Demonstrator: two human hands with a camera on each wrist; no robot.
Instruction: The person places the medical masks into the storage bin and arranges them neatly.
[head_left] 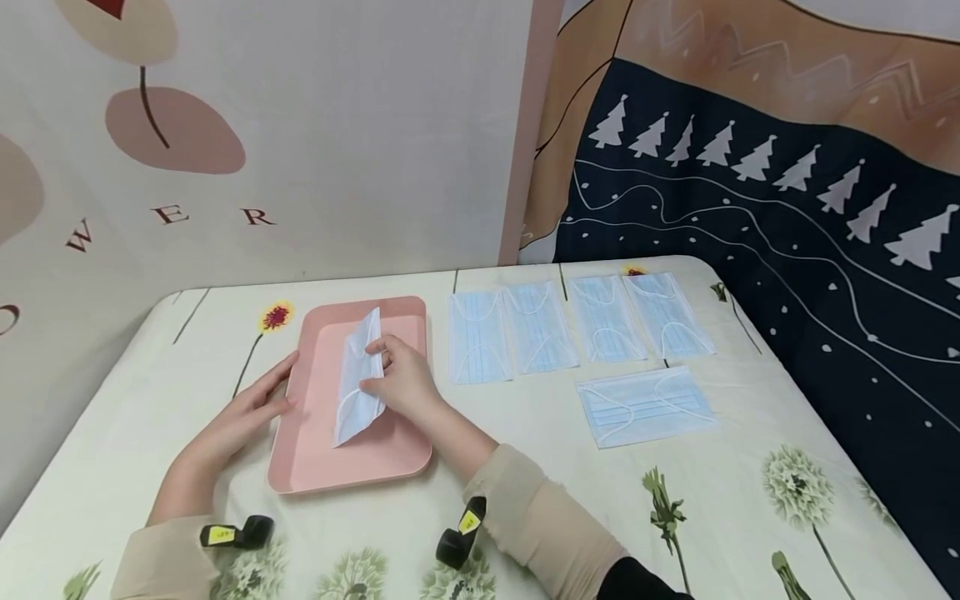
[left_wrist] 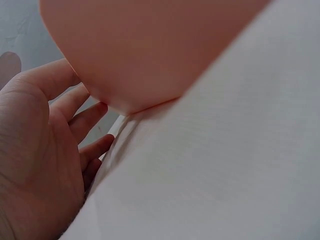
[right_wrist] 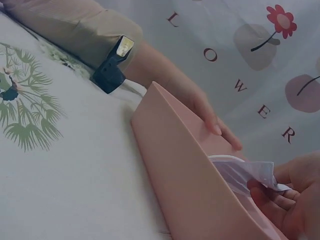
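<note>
Toward the left half of the worktop, a pink tray lies flat, and both hands work at it. The right hand pinches a folded pale-blue face mask between thumb and fingers, holding it on edge over the tray's floor; the right wrist view shows the fingertips closed on the mask just inside the tray wall. The left hand lies with fingers relaxed and straight against the tray's left rim, steadying it without gripping.

By my reading, the step in hand is setting this mask into the tray. The next move would call for lowering it flat and letting go, then a reach right for another.

Near the far edge, four more masks lie in a row side by side, with a fifth mask lying crosswise just in front of them.

A cream cloth printed with flowers covers the worktop. Behind it hang a pale backdrop with lettering and, at the right, a dark cloth with white trees.
</note>
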